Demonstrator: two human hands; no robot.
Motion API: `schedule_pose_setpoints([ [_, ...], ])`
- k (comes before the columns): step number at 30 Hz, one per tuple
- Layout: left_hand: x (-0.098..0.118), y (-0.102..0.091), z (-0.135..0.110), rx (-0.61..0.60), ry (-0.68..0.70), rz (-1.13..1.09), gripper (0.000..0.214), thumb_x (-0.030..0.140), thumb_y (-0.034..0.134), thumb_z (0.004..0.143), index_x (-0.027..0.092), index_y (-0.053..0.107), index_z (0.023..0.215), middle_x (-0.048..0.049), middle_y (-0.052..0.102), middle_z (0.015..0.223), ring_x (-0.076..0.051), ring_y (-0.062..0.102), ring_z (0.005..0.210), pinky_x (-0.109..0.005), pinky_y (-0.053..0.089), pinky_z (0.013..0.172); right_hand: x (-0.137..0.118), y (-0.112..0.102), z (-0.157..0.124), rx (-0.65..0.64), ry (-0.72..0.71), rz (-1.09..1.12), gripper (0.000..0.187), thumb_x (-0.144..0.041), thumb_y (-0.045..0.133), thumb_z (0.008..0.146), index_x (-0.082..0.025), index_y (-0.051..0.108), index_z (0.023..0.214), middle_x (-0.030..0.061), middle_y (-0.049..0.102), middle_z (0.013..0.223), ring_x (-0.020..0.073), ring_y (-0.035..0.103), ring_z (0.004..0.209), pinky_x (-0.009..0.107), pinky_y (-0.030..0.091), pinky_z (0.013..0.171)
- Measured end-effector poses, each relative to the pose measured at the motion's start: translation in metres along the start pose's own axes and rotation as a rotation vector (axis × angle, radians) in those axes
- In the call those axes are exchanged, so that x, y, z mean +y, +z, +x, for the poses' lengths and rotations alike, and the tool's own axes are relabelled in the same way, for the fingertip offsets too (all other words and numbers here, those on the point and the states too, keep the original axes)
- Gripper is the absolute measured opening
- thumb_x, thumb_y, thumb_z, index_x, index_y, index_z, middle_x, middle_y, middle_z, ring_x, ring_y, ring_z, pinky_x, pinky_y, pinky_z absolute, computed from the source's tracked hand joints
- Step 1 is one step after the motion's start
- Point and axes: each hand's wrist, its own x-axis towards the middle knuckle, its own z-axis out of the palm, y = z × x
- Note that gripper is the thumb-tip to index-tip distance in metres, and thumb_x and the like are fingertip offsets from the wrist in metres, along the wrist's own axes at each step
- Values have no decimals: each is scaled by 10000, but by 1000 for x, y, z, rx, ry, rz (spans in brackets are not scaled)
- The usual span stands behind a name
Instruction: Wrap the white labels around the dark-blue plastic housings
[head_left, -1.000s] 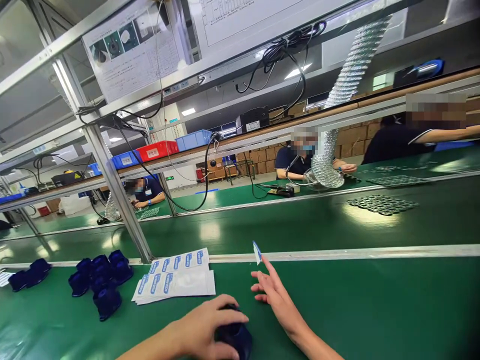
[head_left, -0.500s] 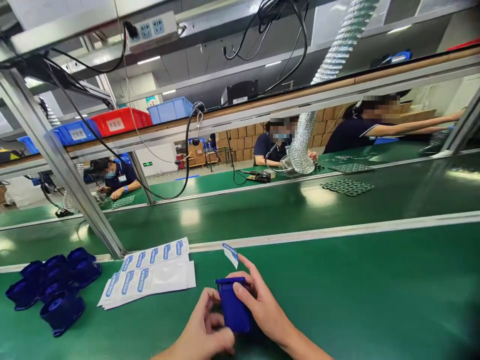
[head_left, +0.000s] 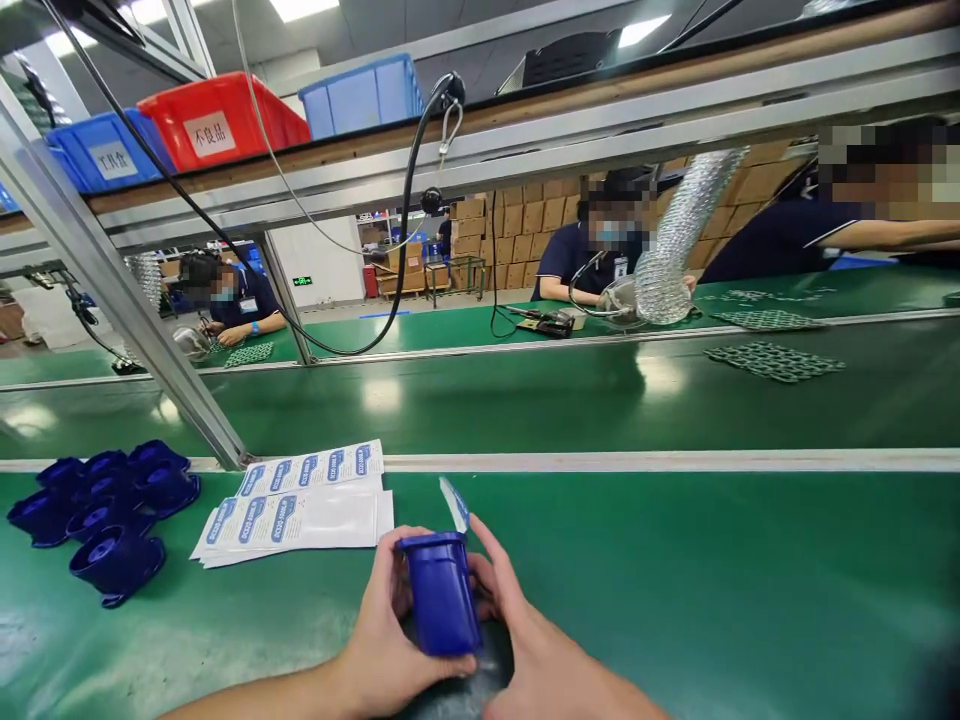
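Observation:
A dark blue plastic part (head_left: 440, 598) stands upright between both hands just above the green mat (head_left: 675, 600). My left hand (head_left: 386, 640) wraps round its left side and base. My right hand (head_left: 525, 640) presses against its right side, and a small blue-and-white sticker (head_left: 454, 503) stands up off one of its fingertips, just behind the part's top rim. Sheets of the same stickers (head_left: 300, 505) lie on the mat to the left of the hands.
A cluster of several more dark blue parts (head_left: 101, 505) lies at the far left. A slanted metal frame post (head_left: 127, 310) rises behind the sheets. Beyond a white rail runs a green conveyor belt (head_left: 525, 400), with other people seated at the far side.
The blue part has been lifted off the mat and turned upright between both hands. My right hand, first stretched out with the sticker on a fingertip, has closed against the part.

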Motion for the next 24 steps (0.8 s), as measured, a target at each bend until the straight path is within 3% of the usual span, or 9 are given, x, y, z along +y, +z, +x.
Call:
schedule_pose_setpoints([
  [3,0,-2,1,-13,35,86,1002,333,1040,584,291,430,1378,-150,501,1422,-366,603,1291,-493,524,1091,5,-6,3,86,-70,10,1157,-495,767,864,-364,-60,1663,191,409,1568,324,584,1292,534,490,1050],
  [6,-3,0,-1,-74,163,187,945,343,1008,614,297,458,1381,-141,467,1374,-367,558,1308,-490,511,1084,6,-8,8,215,-135,-44,925,-538,612,975,-349,-10,1633,196,413,1544,305,573,1269,532,504,1029],
  [11,-11,9,-6,-46,338,388,853,181,874,682,319,459,1415,-127,458,1326,-357,531,1292,-507,491,1074,9,3,17,266,-184,-139,885,-551,571,975,-326,-2,1611,193,420,1508,303,606,1194,584,487,1068],
  [18,-7,15,-2,18,308,529,768,111,822,704,332,518,1373,-100,448,1294,-313,549,1241,-475,502,1067,1,23,22,416,-72,-352,1013,-435,704,862,-289,16,1590,205,441,1518,344,599,1255,619,479,1103],
  [24,4,5,5,29,73,335,726,192,879,660,277,519,1285,-106,496,1310,-307,579,1197,-416,554,951,-11,10,6,161,64,-400,1238,-401,814,822,-320,-111,1641,201,385,1610,369,556,1379,624,455,1154],
])
